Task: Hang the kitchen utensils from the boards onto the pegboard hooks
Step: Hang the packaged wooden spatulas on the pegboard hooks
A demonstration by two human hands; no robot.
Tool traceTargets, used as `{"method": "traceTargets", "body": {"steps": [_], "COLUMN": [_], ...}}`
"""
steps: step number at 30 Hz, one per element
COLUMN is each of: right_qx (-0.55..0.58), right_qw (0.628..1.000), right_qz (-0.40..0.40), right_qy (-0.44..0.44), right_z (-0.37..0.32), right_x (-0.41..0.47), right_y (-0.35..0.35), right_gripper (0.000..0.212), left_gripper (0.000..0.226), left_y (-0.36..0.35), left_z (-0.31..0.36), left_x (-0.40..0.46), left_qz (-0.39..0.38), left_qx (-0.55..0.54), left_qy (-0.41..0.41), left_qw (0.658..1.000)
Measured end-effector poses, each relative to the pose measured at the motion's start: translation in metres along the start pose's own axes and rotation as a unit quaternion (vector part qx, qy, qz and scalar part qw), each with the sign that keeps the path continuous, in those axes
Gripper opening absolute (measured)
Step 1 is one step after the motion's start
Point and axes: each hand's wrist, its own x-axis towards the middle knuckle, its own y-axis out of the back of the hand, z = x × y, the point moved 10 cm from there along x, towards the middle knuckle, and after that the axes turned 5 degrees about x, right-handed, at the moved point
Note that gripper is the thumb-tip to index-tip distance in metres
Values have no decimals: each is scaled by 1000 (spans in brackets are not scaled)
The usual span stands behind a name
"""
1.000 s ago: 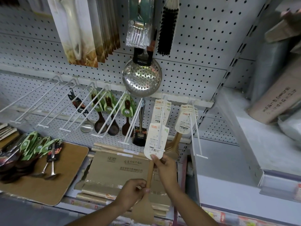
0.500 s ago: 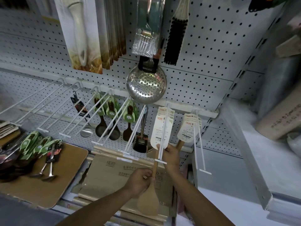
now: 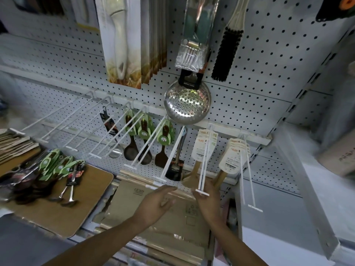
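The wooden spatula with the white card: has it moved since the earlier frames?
Yes. The wooden spatula slid up the white double hook toward the pegboard, released by both hands.

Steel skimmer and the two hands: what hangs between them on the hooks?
Head view: between the steel skimmer and the left hand and right hand hang a black spatula and carded wooden spatulas.

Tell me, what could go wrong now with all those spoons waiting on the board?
1. The utensil pile on the wooden board looks tangled; lifting one might drag others off.
2. The long hook ends right at the right hand; it could poke or snag.
3. The steel skimmer hangs low, so a reach upward may bump it.
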Motion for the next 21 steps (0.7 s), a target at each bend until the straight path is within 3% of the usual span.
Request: {"method": "traceTargets", "body": {"steps": [2, 6, 11, 21], "right_qx": [-33, -153, -175, -150], "right_qw": [998, 964, 919, 871], "right_qz": [-38, -174, -260, -316], "right_qy": [28, 127, 239, 345], "right_z": [-10, -40, -95, -220], "right_x": [-7, -27, -60, -151], "right_y": [-10, -56, -128, -306], "right_gripper": [25, 37, 41, 45], "left_gripper": [41, 39, 37, 52], "left_y": [22, 69, 126, 282], "left_z": [-3, -15, -49, -135], "left_x": [-13, -47, -94, -232], "left_qz": [6, 38, 55, 140], "left_qx": [49, 101, 118, 175], "left_qy": [-34, -74, -82, -49], "left_qw": [998, 991, 988, 973]}}
